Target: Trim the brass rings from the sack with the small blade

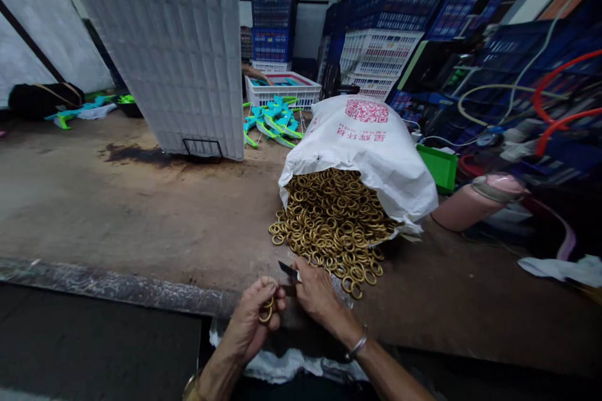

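Rings (336,216): brass-toned, metallic in look, smooth with a low sheen. Blade (286,269): dark, apparently metal; finish too small to grade. Bangle (358,344): polished silvery metal. Sack (367,125): white, creased, apparently plastic fabric, printed, slight sheen. Tabletop (141,219): wood-like board, matt, stained. Table edge (108,288): rough, scuffed. Tray (437,168): smooth green plastic. Stacked crates (273,44): moulded blue plastic, openwork sides.

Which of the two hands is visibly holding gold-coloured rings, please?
The left hand: gold-coloured rings show at its fingers, whereas the right hand grips a dark-bladed tool.
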Tool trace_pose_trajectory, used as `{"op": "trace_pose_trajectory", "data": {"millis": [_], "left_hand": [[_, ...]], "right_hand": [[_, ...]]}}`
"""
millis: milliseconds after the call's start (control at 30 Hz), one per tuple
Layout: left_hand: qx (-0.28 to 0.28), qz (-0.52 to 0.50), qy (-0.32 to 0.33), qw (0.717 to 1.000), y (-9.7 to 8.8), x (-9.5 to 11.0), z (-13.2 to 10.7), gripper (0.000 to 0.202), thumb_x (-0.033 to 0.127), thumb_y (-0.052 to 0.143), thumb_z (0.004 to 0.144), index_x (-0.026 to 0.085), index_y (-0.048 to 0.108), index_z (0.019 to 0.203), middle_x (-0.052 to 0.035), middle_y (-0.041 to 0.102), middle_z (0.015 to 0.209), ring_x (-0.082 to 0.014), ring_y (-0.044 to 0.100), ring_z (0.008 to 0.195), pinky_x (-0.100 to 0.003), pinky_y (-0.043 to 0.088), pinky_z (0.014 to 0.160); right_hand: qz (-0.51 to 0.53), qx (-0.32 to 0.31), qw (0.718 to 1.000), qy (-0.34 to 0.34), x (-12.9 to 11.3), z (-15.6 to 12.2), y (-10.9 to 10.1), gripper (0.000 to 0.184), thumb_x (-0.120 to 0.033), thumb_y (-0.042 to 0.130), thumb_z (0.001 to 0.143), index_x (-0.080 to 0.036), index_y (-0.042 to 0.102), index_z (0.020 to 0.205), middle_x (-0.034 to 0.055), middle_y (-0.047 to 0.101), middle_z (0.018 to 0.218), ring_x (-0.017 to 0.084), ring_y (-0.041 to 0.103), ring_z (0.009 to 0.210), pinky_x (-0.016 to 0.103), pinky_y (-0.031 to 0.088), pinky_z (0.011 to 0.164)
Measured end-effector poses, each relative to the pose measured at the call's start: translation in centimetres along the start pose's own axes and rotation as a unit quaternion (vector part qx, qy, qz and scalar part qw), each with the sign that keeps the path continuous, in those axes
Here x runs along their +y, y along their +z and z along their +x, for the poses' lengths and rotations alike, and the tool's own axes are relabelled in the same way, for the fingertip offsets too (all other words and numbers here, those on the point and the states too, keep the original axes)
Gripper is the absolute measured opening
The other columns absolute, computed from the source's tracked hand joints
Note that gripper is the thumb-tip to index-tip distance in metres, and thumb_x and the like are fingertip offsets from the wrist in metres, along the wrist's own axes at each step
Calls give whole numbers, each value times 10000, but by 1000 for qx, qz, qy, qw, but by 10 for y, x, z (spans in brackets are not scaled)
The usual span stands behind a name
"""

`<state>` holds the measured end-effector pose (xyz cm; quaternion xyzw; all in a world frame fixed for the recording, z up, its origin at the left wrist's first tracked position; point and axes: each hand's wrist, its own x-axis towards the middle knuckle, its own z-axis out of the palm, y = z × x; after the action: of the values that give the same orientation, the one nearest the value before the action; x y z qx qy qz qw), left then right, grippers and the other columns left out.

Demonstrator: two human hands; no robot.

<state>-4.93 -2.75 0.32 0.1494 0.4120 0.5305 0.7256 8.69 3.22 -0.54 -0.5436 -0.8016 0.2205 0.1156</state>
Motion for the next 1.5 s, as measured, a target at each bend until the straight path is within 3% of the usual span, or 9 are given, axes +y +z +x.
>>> {"op": "trace_pose_trajectory", "data": {"millis": [133,233,467,633,733,900,1067,1267,1500], "left_hand": [[45,160,74,983,6,-5,8,377,400,622,682,163,504,950,36,526,603,-66,430,420,-145,292,326],[30,239,74,968,11,-7,12,396,434,602,684,144,533,946,68,464,504,-49,349,353,-152,245,318],[24,246,108,963,22,-11,9,299,432,605,684,146,536,738,63,455,509,-38,335,386,-159,258,381],[24,223,85,971,27,-12,7,324,452,627,654,159,488,659,52,483,488,-38,334,379,-160,252,379],[-1,216,65,974,27,-12,7,331,458,621,664,154,492,673,36,513,545,-28,331,382,-155,236,369],[-31,212,8,977,24,-13,5,366,513,540,717,164,470,635,73,401,460,-27,267,336,-156,180,328],[-35,193,9,980,21,-15,4,339,497,541,731,169,471,686,70,423,509,-23,273,357,-148,169,341],[-18,202,19,979,23,-13,2,342,511,529,734,182,441,702,75,421,504,-25,269,359,-150,179,352],[14,189,30,981,26,-11,4,415,551,599,641,184,416,700,70,453,534,-25,303,380,-148,203,369]], "right_hand": [[193,-15,981,3,0,-8,-17,160,-236,371,796,-178,483,696,-18,489,627,111,426,591,218,301,542],[310,-53,949,26,-2,-14,-24,167,-279,399,777,-176,456,659,-46,417,580,92,374,558,202,293,515],[430,-52,896,102,-4,-22,-20,170,-326,450,756,-185,432,662,-82,369,502,63,313,459,180,266,444],[479,-74,866,123,0,-23,-8,270,-430,397,791,-189,433,677,-88,398,459,48,271,365,177,227,384],[475,-54,871,115,1,-22,-8,253,-404,415,784,-182,443,668,-68,462,484,50,320,386,177,255,403],[447,-44,888,96,-1,-22,-14,172,-315,451,761,-182,451,652,-55,502,503,75,425,470,189,326,480],[451,-34,888,86,2,-21,-13,172,-274,376,787,-182,471,676,-44,490,530,93,457,501,199,344,502],[179,9,984,21,7,-29,-15,171,-134,376,713,-191,527,769,1,556,656,126,491,609,225,316,579],[12,-52,998,-19,5,-37,-14,298,-78,363,660,-198,522,881,8,597,692,134,508,617,242,254,567]]}}
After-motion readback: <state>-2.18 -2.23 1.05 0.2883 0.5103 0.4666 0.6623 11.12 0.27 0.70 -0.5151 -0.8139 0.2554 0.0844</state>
